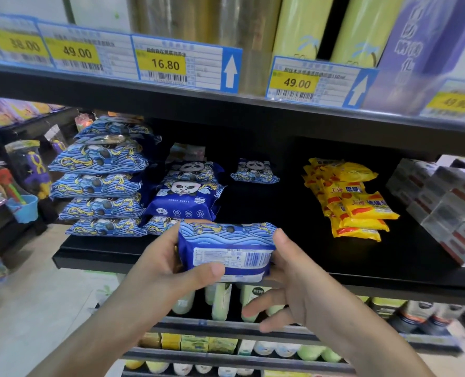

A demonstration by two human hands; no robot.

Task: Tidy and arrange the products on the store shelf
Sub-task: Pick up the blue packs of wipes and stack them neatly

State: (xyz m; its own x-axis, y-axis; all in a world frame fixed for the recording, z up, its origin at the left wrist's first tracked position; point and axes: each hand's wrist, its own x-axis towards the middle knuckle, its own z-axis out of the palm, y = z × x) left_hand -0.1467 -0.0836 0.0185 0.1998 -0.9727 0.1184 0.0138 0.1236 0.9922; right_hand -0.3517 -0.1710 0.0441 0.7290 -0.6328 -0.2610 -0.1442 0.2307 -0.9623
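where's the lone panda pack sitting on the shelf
In the head view, the lone panda pack sits far back, mid-shelf, between the short blue stack and the yellow packs.

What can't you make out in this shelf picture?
- Head view: right hand's fingers, mostly hidden behind the blue pack.
- Purple box, blurred and cut off at the top edge; its lettering is unreadable.
- Rightmost price tag, blurred.
- Pack label print, too small to read.

shelf-edge price tags (160,62) read 38.00, 49.00, 16.80, then 49.00 further right; yellow packs (357,202) show 上海; other print unreadable.
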